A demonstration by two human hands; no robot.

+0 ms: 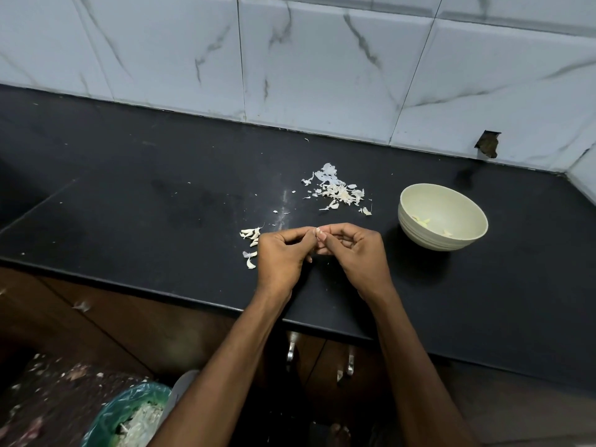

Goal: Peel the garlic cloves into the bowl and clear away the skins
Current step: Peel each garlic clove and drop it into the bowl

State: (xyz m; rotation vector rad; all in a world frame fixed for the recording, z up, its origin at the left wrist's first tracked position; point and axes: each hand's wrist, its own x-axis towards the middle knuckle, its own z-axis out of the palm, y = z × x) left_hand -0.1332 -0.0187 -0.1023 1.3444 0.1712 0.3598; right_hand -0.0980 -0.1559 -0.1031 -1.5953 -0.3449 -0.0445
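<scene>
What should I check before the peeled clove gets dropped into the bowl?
1. Clove held: ok, left hand and right hand pinch something small together.
2. Clove fully peeled: cannot tell, fingers hide it.
3. Bowl upright, open: ok, right of the hands.
4. Path to bowl clear: ok, bare counter between.
5. Skins cleared: not ok, pile of skins lies behind the hands.
6. Unpeeled cloves left: ok, beside the left hand.

Both forearms reach forward, bare. The left hand and right hand meet fingertip to fingertip, fingers curled, pinching something small between them.
</scene>
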